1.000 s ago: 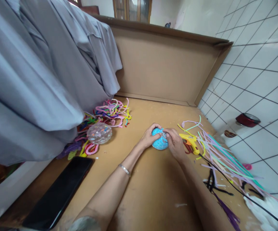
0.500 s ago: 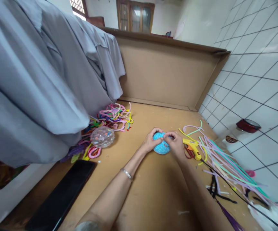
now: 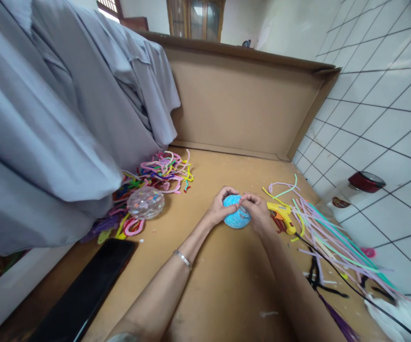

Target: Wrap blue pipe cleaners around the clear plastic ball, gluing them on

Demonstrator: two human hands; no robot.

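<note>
A round blue ball (image 3: 237,218), its surface ringed with coiled strands, sits between my hands at the middle of the table. My left hand (image 3: 220,207) is wrapped round its left side, with the thumb across the front. On the upper right, my right hand (image 3: 256,211) presses its fingertips together against the ball; whether a strand end is pinched there is too small to tell. Just right of that hand lies a yellow hot glue gun (image 3: 283,216), with red-handled scissors (image 3: 277,222) partly hidden beside it.
Pipe cleaners (image 3: 330,237) spread along the right, near a lidded jar (image 3: 351,194) by the tiled wall. A clear faceted bowl (image 3: 146,203), a tangled pipe cleaner heap (image 3: 166,168) and a black phone (image 3: 88,285) are left. Grey cloth (image 3: 66,118) hangs there; a cardboard panel (image 3: 241,104) stands behind.
Both hands keep their hold on the blue ball, with only slight finger movement at its upper right. The view has shifted a little, so the background sits slightly higher and further left.
</note>
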